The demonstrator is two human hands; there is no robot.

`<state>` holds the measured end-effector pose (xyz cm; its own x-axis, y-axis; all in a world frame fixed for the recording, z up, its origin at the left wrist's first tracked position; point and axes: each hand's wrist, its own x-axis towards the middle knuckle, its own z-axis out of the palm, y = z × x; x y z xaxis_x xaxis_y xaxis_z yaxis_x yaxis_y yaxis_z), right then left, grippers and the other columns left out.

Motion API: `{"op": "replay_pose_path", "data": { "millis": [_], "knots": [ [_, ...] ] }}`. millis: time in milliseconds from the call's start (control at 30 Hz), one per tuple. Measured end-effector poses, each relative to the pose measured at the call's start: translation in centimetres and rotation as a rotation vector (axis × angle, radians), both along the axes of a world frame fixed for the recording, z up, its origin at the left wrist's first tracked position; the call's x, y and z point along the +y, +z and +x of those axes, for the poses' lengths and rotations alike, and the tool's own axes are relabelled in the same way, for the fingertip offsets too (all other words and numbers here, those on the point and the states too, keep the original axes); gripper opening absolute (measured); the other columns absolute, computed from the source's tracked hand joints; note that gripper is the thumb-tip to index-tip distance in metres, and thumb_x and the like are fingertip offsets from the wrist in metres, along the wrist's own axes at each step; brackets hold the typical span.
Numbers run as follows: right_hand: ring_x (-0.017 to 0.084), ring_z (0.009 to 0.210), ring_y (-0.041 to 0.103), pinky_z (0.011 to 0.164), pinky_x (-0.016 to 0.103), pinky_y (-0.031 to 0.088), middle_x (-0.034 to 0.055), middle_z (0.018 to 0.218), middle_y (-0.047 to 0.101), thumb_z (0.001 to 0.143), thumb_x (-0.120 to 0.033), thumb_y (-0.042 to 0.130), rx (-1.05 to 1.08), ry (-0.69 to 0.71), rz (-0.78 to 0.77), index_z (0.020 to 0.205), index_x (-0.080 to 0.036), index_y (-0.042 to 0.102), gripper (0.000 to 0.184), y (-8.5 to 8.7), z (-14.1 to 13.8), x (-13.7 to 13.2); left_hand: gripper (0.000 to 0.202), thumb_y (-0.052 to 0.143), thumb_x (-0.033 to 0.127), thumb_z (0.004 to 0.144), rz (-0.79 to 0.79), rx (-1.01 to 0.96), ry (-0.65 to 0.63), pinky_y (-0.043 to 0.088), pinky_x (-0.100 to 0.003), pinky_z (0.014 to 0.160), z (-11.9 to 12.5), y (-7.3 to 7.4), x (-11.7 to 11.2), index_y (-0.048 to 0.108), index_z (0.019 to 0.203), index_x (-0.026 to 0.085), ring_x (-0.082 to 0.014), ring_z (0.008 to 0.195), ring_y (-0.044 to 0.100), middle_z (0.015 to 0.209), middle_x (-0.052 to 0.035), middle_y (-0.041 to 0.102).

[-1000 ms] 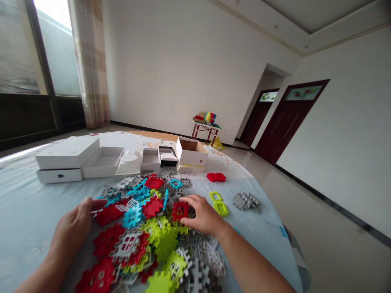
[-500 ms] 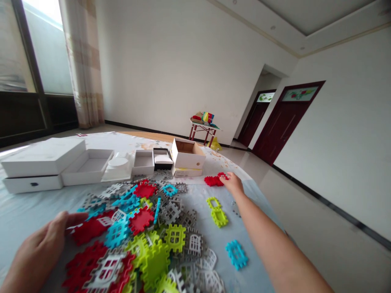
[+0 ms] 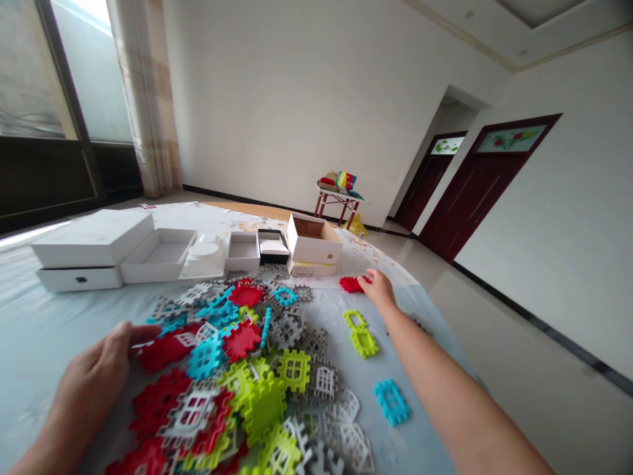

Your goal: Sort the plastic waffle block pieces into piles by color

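My right hand (image 3: 382,290) reaches across the table, its fingers closed at the right end of a red interlocking plastic tile (image 3: 352,284) lying on the cloth. The fingertips partly cover the red there. My left hand (image 3: 96,369) rests at the left side of a heap of tiles, fingers stretched toward a red tile (image 3: 165,349) at its edge; I cannot tell whether they touch it. The heap mixes red, blue, lime green and grey pieces, among them a lime window tile (image 3: 293,371). Nearer me than the right hand lie a joined lime pair (image 3: 364,343) and a blue tile (image 3: 392,402).
Along the heap's far side stand a large white box (image 3: 93,239), an open white tray (image 3: 161,254), a small black-edged box (image 3: 273,247) and an upright open carton (image 3: 314,241). A small grey tile (image 3: 420,324) lies beyond my right forearm. The round table's edge curves at right.
The view has shifted, so everything sits further right. My right hand has moved slightly left toward the red tile, and less red shows beside its fingers. My left hand stays by the heap.
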<state>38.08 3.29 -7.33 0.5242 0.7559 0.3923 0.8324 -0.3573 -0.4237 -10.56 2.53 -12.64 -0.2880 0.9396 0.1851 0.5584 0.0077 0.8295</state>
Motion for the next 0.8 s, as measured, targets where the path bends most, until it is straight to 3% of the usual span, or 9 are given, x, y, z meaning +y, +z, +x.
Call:
{"op": "replay_pose_path", "data": {
  "millis": [100,200,367,467,567,667,800],
  "knots": [
    [0.016,0.086,0.059,0.079,0.027,0.045,0.0069,0.098,0.064,0.075,-0.032,0.053,0.074,0.321,0.096,0.102,-0.016,0.058,0.032,0.4,-3.5,-2.7,0.050,0.030,0.049,0.076,-0.083,-0.106,-0.023,0.045,-0.032,0.074,0.6,1.3,-0.8,0.066,0.086,0.016,-0.0220,0.075,0.060,0.078,-0.0044,0.069],
    [0.015,0.079,0.060,0.074,0.027,0.046,0.0045,0.089,0.066,0.076,-0.029,0.054,0.161,0.663,0.058,0.095,-0.017,0.061,0.024,1.0,-8.2,-6.6,0.050,0.031,0.050,0.077,-0.091,-0.148,-0.021,0.043,-0.031,0.070,0.6,1.2,-0.7,0.065,0.090,0.016,-0.0217,0.077,0.059,0.081,-0.0050,0.068],
    [0.017,0.091,0.055,0.084,0.031,0.040,0.0036,0.097,0.063,0.072,-0.030,0.063,0.069,0.961,-0.065,0.100,-0.022,0.061,0.029,1.7,-13.9,-12.0,0.050,0.030,0.048,0.078,-0.074,-0.160,-0.033,0.042,-0.029,0.069,0.3,0.6,-0.3,0.065,0.091,0.014,-0.0202,0.076,0.058,0.086,-0.0065,0.068],
    [0.020,0.102,0.049,0.090,0.035,0.035,0.0046,0.110,0.059,0.066,-0.033,0.069,-0.024,1.020,-0.129,0.107,-0.024,0.059,0.043,1.5,-15.0,-13.3,0.052,0.030,0.048,0.078,-0.051,-0.129,-0.041,0.042,-0.029,0.070,0.2,0.6,-0.2,0.066,0.093,0.014,-0.0203,0.076,0.057,0.085,-0.0066,0.068],
    [0.021,0.104,0.048,0.091,0.036,0.033,0.0042,0.112,0.058,0.072,-0.035,0.065,-0.062,0.996,-0.124,0.103,-0.025,0.061,0.034,1.0,-15.2,-13.6,0.052,0.030,0.047,0.078,-0.033,-0.099,-0.036,0.042,-0.030,0.072,0.2,0.8,-0.2,0.066,0.093,0.013,-0.0207,0.075,0.057,0.083,-0.0068,0.068],
    [0.017,0.094,0.053,0.085,0.032,0.035,0.0042,0.099,0.063,0.085,-0.034,0.048,-0.032,0.922,-0.034,0.095,-0.022,0.062,0.021,0.9,-15.0,-13.9,0.051,0.031,0.045,0.078,-0.029,-0.112,-0.038,0.042,-0.031,0.071,0.4,1.1,-0.3,0.067,0.093,0.012,-0.0202,0.071,0.058,0.086,-0.0073,0.069],
    [0.014,0.075,0.056,0.069,0.025,0.040,0.0022,0.076,0.062,0.092,-0.033,0.033,0.113,0.778,0.052,0.086,-0.018,0.060,0.032,1.0,-14.3,-14.4,0.053,0.030,0.046,0.078,-0.041,-0.120,-0.036,0.043,-0.030,0.065,0.6,1.4,-0.5,0.066,0.094,0.011,-0.0201,0.066,0.057,0.078,-0.0072,0.069]
  ]
}}
